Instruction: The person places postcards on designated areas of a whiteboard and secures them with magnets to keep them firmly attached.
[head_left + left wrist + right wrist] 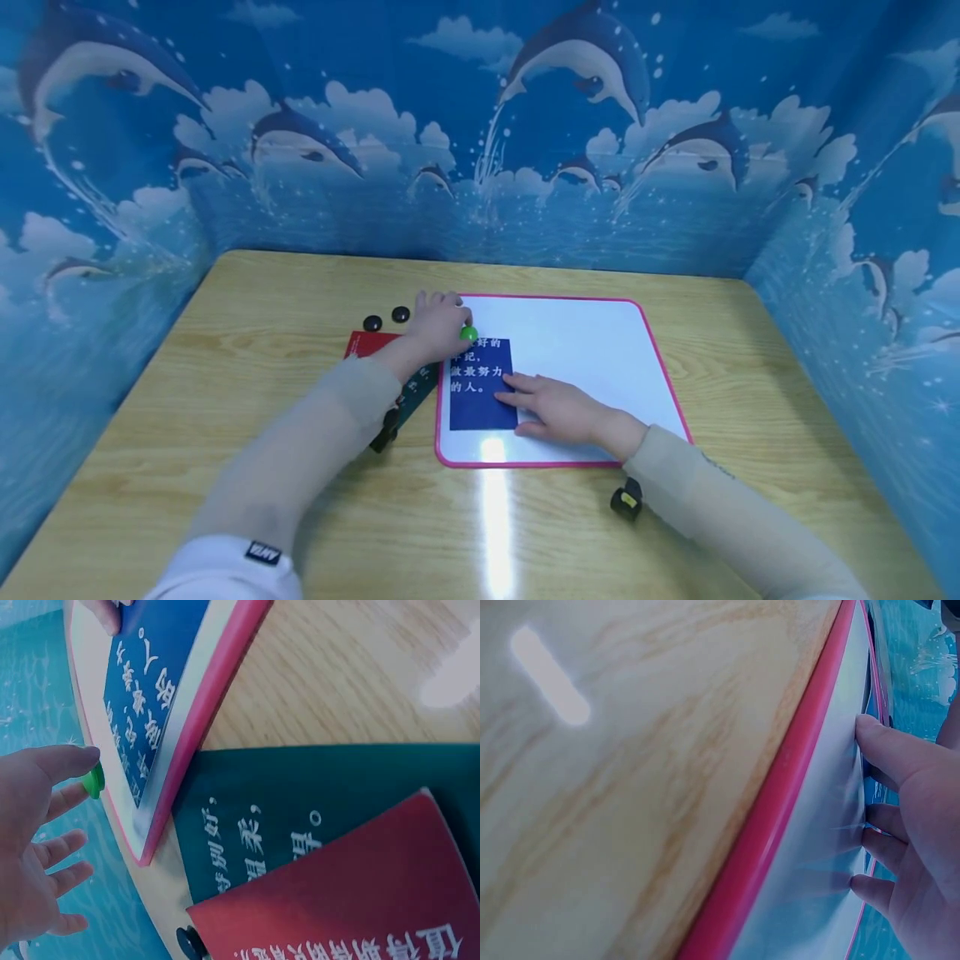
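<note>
Head view. Left hand [437, 325] reaches to the top left corner of the blue card [480, 385], which lies on the pink-rimmed whiteboard [600, 350] on the bench [247, 358]. Its grip is closed lightly on a green magnet [468, 334], thumb and forefinger pinching it right at the card's upper edge. Right hand [558, 410] lies flat, fingers straight, pressing the card's lower right part to the board; it holds nothing.

Judgement: the magnet should come down squarely over the card's corner, overlapping card and board, while the right hand keeps the card from sliding.

Two black magnets [386, 319] sit on the bench just left of the left hand. A red card [367, 342] and a dark green card [417, 390] lie partly under the left forearm, beside the board's left rim. A small black device [626, 501] rides at the right wrist.

Left wrist view. The green magnet [94, 781] is pinched between fingertips [71, 759], beside the board's edge; the other fingers are spread loose. The green card [300, 817] lies under the red card [352, 892], both overlapping near the board's rim [202, 720]. One black magnet [192, 942] peeks out beside the red card. Nothing blocks the card's corner; the stacked cards lie close under the arm and could be nudged.

Right wrist view. Straight fingers [889, 750] press the white surface just inside the pink rim [780, 787]. The card itself is barely visible here.
</note>
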Demonstrator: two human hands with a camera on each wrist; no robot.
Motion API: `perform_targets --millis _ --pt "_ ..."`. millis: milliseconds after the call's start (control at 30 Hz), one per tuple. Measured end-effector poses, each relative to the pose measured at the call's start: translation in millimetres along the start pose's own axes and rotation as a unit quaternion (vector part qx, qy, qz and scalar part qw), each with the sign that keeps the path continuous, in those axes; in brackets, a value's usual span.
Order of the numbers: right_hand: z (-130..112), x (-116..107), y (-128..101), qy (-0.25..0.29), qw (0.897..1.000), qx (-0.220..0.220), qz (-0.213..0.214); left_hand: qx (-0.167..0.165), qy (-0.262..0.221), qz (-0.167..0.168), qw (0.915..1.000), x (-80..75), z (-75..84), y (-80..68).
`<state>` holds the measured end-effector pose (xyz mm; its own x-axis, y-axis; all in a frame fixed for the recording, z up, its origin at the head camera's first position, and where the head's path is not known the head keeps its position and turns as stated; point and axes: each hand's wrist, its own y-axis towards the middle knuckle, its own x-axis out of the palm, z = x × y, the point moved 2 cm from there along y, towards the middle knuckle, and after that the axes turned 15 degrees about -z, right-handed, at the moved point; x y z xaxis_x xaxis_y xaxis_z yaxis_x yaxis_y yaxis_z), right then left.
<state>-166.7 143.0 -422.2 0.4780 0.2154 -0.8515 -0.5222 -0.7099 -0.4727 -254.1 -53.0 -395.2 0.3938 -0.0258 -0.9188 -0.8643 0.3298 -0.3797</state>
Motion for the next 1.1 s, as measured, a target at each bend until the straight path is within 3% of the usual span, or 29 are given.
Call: perform_targets --millis 567,1100 --pt "0.4 0.7 -0.2 -0.002 1.000 -0.004 0.008 0.008 0.018 -0.020 0.9996 11.1 10.4 11.7" --pt "1.7 4.3 -2.8 0.006 1.000 0.004 0.028 0.000 0.017 -0.017 0.9997 16.2 7.9 9.2"
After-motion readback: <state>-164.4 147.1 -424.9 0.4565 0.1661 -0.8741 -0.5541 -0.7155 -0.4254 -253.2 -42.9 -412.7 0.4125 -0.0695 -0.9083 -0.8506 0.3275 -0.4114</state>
